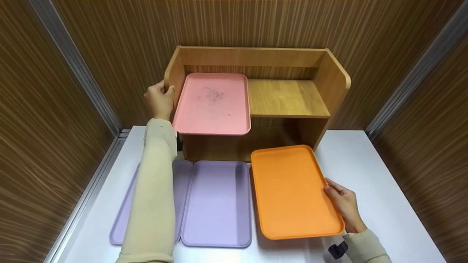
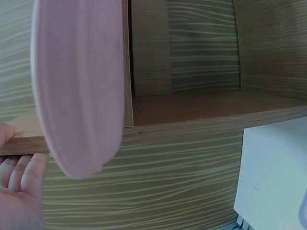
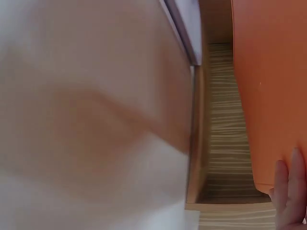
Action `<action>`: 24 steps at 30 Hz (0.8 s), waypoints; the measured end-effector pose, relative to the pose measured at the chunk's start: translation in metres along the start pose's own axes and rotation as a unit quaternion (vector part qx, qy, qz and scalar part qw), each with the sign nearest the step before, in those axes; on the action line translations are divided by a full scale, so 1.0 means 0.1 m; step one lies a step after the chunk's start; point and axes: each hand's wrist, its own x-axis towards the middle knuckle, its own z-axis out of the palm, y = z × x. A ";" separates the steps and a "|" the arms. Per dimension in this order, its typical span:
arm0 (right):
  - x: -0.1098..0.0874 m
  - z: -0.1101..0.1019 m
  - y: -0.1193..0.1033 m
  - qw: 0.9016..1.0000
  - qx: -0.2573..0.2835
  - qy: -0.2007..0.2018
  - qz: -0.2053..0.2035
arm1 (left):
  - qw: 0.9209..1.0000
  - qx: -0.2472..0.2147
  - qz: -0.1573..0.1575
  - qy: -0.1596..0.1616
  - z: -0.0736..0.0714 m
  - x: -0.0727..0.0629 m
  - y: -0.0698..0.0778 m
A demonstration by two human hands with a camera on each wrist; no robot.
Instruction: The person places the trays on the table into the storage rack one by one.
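Note:
My left hand point(image 1: 160, 100) grips the left side panel of a small wooden shelf point(image 1: 336, 73), fingers behind the edge and thumb in front. In the left wrist view that hand point(image 2: 24, 187) pinches the panel's edge beside the pink tray point(image 2: 79, 86). On the shelf's upper board lies the pink tray point(image 1: 212, 109), dark marks on its surface and its front overhanging. My right hand point(image 1: 343, 204) holds an orange tray point(image 1: 296, 193) by its right edge, tilted above the table. The right wrist view shows fingers point(image 3: 296, 177) against the orange tray's underside point(image 3: 273, 96).
Two lilac trays lie side by side on the white table point(image 1: 365, 171): a middle one point(image 1: 217, 204) and a left one point(image 1: 122, 223) partly hidden by my left sleeve point(image 1: 151, 197). Wood-patterned walls point(image 1: 256, 22) enclose the table at the back and both sides.

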 end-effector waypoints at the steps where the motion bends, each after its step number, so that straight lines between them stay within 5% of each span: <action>1: -0.01 -0.01 -0.03 1.000 0.003 0.000 0.005 | 1.000 0.003 0.001 0.002 0.00 0.00 0.00; 9: -0.06 -0.04 -0.32 1.000 0.006 0.004 0.013 | 1.000 -0.010 0.019 0.006 0.01 0.01 0.00; 24: -0.21 -0.11 -0.80 0.994 0.103 -0.037 0.017 | 1.000 -0.024 0.010 0.005 0.02 0.01 -0.01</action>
